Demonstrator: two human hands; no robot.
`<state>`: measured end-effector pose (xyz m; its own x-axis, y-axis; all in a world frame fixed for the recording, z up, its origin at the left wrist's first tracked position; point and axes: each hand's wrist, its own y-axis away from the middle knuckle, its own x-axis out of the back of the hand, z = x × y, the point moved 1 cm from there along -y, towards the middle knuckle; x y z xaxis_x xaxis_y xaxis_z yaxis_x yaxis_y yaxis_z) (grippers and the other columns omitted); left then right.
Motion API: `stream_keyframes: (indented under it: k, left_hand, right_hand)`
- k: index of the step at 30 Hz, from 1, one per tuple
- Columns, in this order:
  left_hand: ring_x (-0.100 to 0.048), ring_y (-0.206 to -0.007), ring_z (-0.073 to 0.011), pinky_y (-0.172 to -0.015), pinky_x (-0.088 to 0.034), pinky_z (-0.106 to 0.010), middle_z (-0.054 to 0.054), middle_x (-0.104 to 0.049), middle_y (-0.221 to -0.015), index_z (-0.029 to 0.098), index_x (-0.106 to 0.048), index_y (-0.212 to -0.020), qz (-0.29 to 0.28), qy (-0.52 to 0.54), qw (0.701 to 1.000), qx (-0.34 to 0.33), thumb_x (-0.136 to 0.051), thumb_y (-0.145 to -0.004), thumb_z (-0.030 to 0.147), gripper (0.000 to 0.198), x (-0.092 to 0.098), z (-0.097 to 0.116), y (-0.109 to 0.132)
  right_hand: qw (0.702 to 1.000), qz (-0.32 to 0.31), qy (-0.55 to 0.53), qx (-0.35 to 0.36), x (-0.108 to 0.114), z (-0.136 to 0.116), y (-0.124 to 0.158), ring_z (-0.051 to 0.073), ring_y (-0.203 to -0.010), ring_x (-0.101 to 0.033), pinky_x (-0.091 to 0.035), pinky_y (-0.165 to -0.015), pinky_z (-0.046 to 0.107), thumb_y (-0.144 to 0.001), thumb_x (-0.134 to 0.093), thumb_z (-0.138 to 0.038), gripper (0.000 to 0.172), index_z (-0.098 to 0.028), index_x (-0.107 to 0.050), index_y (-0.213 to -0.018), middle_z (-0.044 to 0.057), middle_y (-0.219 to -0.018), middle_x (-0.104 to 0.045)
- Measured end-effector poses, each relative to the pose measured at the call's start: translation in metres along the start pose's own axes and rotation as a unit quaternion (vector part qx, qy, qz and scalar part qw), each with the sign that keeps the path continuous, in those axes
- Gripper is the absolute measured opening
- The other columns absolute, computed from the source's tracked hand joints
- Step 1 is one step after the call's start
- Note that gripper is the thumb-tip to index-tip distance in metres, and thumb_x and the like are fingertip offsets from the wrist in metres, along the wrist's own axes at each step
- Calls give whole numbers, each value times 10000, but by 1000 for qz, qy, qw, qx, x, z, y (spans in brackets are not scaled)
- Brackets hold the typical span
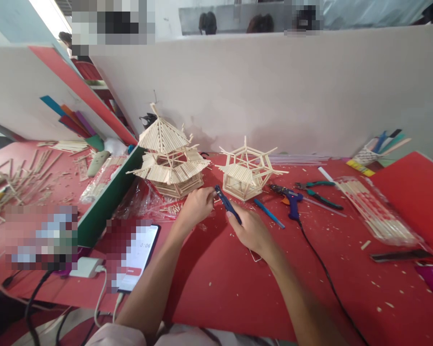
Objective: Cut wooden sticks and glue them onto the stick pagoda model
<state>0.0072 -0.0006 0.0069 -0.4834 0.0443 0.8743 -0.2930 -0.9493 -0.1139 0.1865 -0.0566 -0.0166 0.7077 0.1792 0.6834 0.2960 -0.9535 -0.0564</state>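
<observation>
My right hand [250, 229] grips a blue-handled cutting tool [226, 203] whose tip points toward my left hand. My left hand [197, 203] pinches a thin wooden stick at that tip, fingers closed. Both hands rest low over the red table [216, 278]. Just behind them stand two models built of wooden sticks: a two-tiered pavilion [169, 159] on the left and a smaller open-roofed frame [247, 171] on the right.
A blue glue gun [290, 198] with a black cord, a blue pen [269, 213] and green pliers [319, 190] lie to the right. Bags of sticks [373, 210] sit farther right. A phone [139, 257] lies at the left front. A white partition [274, 91] closes the back.
</observation>
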Motion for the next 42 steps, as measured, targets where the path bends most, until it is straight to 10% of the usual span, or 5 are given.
stream_keyframes:
  k: [15,28,42]
  left_hand:
    - [-569,-621,-157,-614,-347,-266,-38,-637,-680,178,-616,-722,3,16,1000,-5,-431,-929,158,279,1,-4,-2]
    - [-564,-625,-157,-619,-358,-261,-37,-627,-666,178,-591,-707,-12,28,999,-10,-423,-939,164,286,3,-5,-2]
    - [-572,-630,-164,-617,-345,-265,-45,-635,-679,179,-591,-716,-13,14,1000,-10,-422,-931,157,274,2,-5,-1]
  right_hand:
    - [1000,14,4,-6,-2,-4,-2,260,-808,-704,-479,-700,311,-998,-367,-332,427,-222,-557,-1364,66,-903,-756]
    - [999,12,-30,13,-2,3,-1,285,-1105,-668,-500,-933,403,-1016,-364,-367,449,-245,-511,-1423,92,-1174,-726]
    - [1000,9,2,10,-1,0,-1,275,-997,-702,-516,-844,364,-1006,-372,-342,456,-251,-499,-1434,84,-1114,-748]
